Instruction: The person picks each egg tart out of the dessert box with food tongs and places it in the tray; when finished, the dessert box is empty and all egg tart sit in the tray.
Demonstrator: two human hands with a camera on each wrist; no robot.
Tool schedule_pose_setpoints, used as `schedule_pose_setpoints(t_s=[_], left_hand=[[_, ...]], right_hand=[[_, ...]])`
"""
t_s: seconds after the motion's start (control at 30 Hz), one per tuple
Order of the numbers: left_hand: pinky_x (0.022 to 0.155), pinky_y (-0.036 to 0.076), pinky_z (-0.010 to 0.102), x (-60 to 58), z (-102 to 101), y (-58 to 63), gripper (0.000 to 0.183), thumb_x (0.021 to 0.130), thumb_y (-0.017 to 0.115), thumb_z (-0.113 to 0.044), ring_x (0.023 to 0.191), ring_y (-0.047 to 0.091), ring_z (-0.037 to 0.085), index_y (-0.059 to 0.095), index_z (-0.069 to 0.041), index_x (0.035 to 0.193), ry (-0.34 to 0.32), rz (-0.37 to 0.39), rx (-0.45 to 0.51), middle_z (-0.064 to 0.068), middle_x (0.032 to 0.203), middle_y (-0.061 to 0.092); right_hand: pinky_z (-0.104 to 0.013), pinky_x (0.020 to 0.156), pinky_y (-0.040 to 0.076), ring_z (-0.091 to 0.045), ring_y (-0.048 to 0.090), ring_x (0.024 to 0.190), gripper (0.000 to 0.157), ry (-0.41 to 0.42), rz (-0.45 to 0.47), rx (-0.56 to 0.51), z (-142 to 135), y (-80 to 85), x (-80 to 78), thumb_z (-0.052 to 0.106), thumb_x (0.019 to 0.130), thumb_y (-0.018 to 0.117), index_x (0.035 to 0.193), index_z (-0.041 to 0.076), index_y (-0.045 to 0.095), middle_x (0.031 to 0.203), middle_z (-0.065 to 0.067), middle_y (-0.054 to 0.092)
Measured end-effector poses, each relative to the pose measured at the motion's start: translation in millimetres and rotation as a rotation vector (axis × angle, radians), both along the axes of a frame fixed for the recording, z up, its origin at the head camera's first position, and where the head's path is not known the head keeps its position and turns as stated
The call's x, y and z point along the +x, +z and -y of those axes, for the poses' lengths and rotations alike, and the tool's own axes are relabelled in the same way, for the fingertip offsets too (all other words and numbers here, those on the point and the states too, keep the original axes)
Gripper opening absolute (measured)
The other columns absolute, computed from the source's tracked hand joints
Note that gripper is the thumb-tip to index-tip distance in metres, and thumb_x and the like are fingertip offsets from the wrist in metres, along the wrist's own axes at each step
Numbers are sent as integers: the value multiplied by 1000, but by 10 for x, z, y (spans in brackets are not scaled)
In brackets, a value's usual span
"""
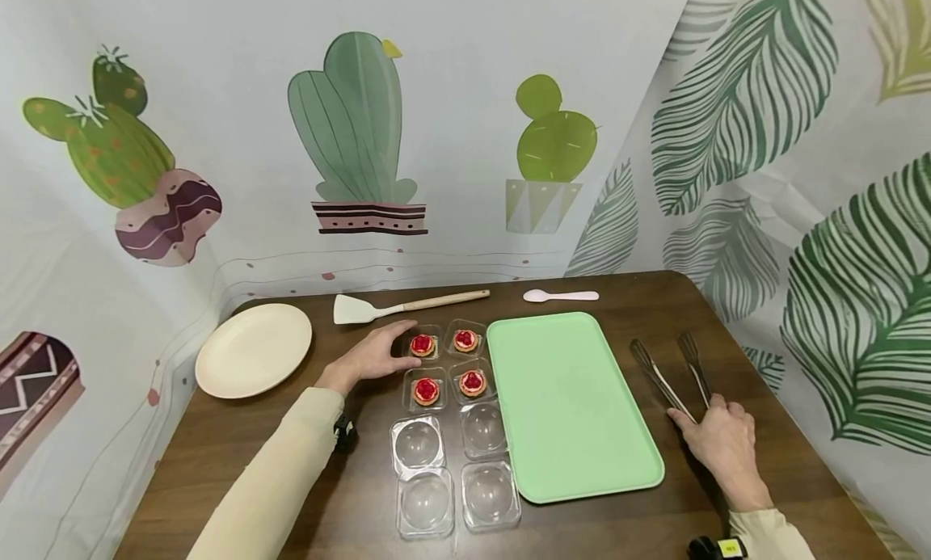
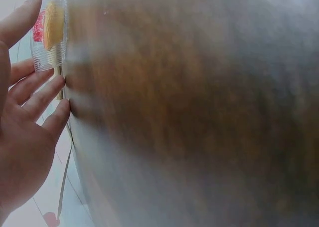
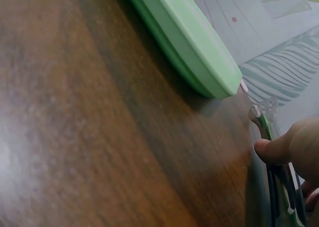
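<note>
Several red-topped tarts (image 1: 425,391) sit in clear plastic containers (image 1: 406,408) in the middle of the table. My left hand (image 1: 378,351) is at the far-left container, thumb on its near side and fingers at its far side, loosely spread. In the left wrist view that container shows a tart (image 2: 53,26) beside the thumb, and the finger ends come down close to the tabletop. On the right, my right hand (image 1: 726,443) grips metal tongs (image 1: 665,388), their two arms spread apart and pointing away from me. The right wrist view shows the tongs (image 3: 269,129) under the thumb.
A light green tray (image 1: 578,406) lies between the containers and the tongs. Nearer me are several clear plastic containers without tarts (image 1: 425,503). A cream plate (image 1: 253,351) lies at the left, a white spatula (image 1: 355,309) and a pale pink spoon (image 1: 562,296) along the back edge.
</note>
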State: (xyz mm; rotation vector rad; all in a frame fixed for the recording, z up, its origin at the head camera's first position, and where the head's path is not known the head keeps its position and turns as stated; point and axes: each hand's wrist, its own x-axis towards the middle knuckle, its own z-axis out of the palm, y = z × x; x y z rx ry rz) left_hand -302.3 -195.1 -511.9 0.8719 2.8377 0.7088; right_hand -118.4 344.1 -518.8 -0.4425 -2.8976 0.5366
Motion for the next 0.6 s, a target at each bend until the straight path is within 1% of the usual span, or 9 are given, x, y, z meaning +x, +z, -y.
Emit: schedule_pose_setpoints(t_s=[0.13, 0.23, 0.43, 0.6], left_hand=[[115, 34, 45, 5, -1, -10, 82, 82, 75, -48, 137, 43, 31, 44, -5, 145, 0, -6, 3, 16, 147, 47], [115, 34, 45, -1, -4, -22, 83, 82, 75, -48, 137, 43, 31, 44, -5, 145, 0, -5, 4, 16, 147, 47], [115, 34, 45, -4, -7, -13, 83, 82, 75, -48, 138, 42, 31, 43, -5, 145, 4, 2, 8, 16, 147, 46], [115, 34, 45, 14, 0, 6, 85, 81, 76, -47, 138, 42, 31, 42, -4, 146, 2, 14, 13, 17, 148, 46]], right_hand=[[-69, 88, 35, -66, 42, 99, 67, -8, -6, -24, 0, 1, 7, 26, 88, 70, 118, -27, 43, 104, -48, 45], [-69, 84, 37, -64, 44, 97, 62, -4, -47, -36, 6, -2, 11, 22, 86, 70, 118, -25, 45, 102, -46, 48], [-67, 75, 39, -57, 50, 88, 51, 32, -166, -35, 17, -8, -13, 18, 83, 74, 112, -18, 53, 92, -38, 54], [-67, 74, 41, -57, 52, 89, 53, 74, -230, -9, 54, 45, -66, 19, 81, 77, 114, -16, 56, 97, -38, 57]])
